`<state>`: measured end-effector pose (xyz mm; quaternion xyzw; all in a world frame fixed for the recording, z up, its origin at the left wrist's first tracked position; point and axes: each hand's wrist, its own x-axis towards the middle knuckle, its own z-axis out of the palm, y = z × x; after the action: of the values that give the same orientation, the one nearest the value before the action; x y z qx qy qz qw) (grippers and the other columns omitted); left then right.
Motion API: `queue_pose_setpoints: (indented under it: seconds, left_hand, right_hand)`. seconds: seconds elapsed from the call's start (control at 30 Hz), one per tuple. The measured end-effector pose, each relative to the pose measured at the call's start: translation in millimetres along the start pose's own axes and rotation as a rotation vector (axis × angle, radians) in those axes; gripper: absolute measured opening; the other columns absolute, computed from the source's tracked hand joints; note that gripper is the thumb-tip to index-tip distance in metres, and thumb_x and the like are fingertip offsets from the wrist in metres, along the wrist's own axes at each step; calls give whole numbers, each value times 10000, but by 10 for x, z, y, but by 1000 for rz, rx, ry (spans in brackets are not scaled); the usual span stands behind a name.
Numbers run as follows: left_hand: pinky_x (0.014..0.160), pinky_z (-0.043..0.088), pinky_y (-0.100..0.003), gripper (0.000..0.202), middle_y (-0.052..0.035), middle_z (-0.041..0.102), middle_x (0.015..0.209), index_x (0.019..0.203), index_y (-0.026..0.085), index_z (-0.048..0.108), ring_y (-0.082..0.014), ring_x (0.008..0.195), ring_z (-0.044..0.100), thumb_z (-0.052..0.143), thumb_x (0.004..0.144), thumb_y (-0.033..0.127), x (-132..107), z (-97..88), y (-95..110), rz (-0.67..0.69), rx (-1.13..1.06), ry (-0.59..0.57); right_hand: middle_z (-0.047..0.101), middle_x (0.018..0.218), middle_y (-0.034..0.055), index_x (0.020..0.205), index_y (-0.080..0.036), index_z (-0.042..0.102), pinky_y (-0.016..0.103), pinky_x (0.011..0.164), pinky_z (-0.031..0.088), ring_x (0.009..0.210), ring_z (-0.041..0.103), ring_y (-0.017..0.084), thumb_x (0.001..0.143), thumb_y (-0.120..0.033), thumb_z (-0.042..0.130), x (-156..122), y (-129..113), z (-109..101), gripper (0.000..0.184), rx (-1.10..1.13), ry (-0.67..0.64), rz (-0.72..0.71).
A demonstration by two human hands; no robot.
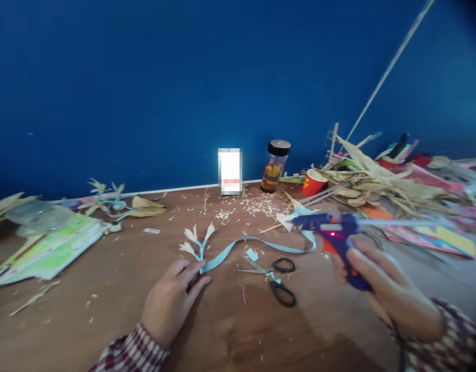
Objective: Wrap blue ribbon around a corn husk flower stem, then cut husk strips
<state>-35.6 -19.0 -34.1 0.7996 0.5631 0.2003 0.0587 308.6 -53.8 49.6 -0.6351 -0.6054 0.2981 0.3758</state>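
My left hand (pixel 176 294) is closed on the stem of a small craft flower (pixel 199 242) with pale husk-like petals on light-blue branches. From its stem a light-blue ribbon (pixel 241 241) runs in a wavy line to the right. My right hand (pixel 389 289) grips a dark-blue hot glue gun (pixel 334 225) by the handle, its nozzle pointing left. A red light glows on the gun, and a clear glue stick (pixel 400 222) sticks out of its back. Between my hands, scissors (pixel 269 271) with black handles lie open on the table beside small blue ribbon scraps (pixel 252 253).
A jar with a black lid (pixel 275 165) and a red paper cup (pixel 313 182) stand near the blue wall. Dried corn husks (pixel 377 178) are heaped at right. A green-white booklet (pixel 60 248) lies at left, near another husk flower (pixel 106 199). Pale shavings (pixel 257 205) litter the wooden table.
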Motion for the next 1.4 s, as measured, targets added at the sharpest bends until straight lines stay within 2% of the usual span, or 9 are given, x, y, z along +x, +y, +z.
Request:
queue_pose_setpoints:
  seconds: [0.07, 0.17, 0.33, 0.43, 0.53, 0.83, 1.0, 1.23, 1.4]
  left_hand:
    - [638, 464, -258, 300, -31, 596, 834, 1040, 246, 607, -159, 699, 587, 475, 816, 395, 5, -17, 16, -24, -17, -7]
    - [650, 464, -260, 303, -27, 586, 828, 1068, 257, 587, -157, 700, 578, 482, 815, 385, 3, -21, 24, -67, -30, -35]
    - [671, 465, -280, 330, -37, 589, 913, 1110, 270, 559, -177, 760, 581, 492, 810, 389, -10, 6, 2, -96, -50, -37]
    - [693, 467, -283, 340, -42, 592, 928, 1120, 271, 553, -179, 776, 584, 485, 813, 400, -6, 13, -5, -100, -67, -37]
    - [720, 468, -289, 341, -46, 592, 913, 1112, 257, 558, -180, 787, 585, 483, 814, 405, 0, 11, -5, -98, -74, -49]
    - [714, 472, -281, 333, -40, 590, 889, 1105, 267, 567, -175, 774, 584, 513, 800, 389, 11, -2, -10, -82, -77, -42]
    - [721, 467, -287, 348, -42, 584, 908, 1122, 266, 557, -176, 787, 578, 500, 806, 398, 7, -5, -8, -100, -79, -67]
    - [688, 457, -280, 363, -42, 571, 907, 1131, 269, 552, -179, 782, 575, 497, 804, 415, 27, -36, -14, -116, -78, -124]
    - [701, 455, -287, 389, -37, 563, 898, 1147, 264, 541, -173, 771, 567, 526, 787, 409, 29, -51, -28, -102, -133, -133]
  right_hand:
    - [519, 592, 18, 782, -177, 501, 252, 484, 409, 523, 493, 137, 837, -427, 452, 38, -66, 284, 260, 223, -251, 65]
    - [473, 582, -21, 830, -158, 507, 217, 481, 368, 502, 450, 98, 837, -444, 457, 121, -165, 650, 291, 392, -486, 94]
    - [448, 619, -34, 775, -151, 499, 191, 455, 334, 472, 442, 67, 821, -491, 456, 285, -251, 1051, 346, 457, -690, 149]
    - [461, 618, -27, 727, -142, 520, 192, 450, 337, 458, 440, 63, 826, -522, 415, 350, -235, 1187, 406, 444, -723, 180]
    - [481, 636, -24, 783, -145, 550, 198, 451, 352, 449, 442, 65, 830, -529, 397, 379, -222, 1260, 416, 459, -731, 194]
    - [450, 630, -31, 804, -133, 537, 193, 448, 346, 454, 438, 63, 833, -543, 375, 399, -246, 1323, 441, 383, -766, 152]
    - [457, 590, -29, 721, -138, 519, 199, 463, 345, 464, 445, 73, 869, -513, 314, 414, -225, 1314, 452, 207, -783, 70]
    - [501, 621, -22, 827, -165, 570, 217, 501, 352, 520, 459, 95, 912, -422, 275, 431, -312, 1267, 400, 10, -753, -172]
    - [531, 655, -11, 818, -172, 576, 230, 545, 353, 571, 471, 104, 922, -396, 262, 454, -352, 1253, 399, -42, -743, -215]
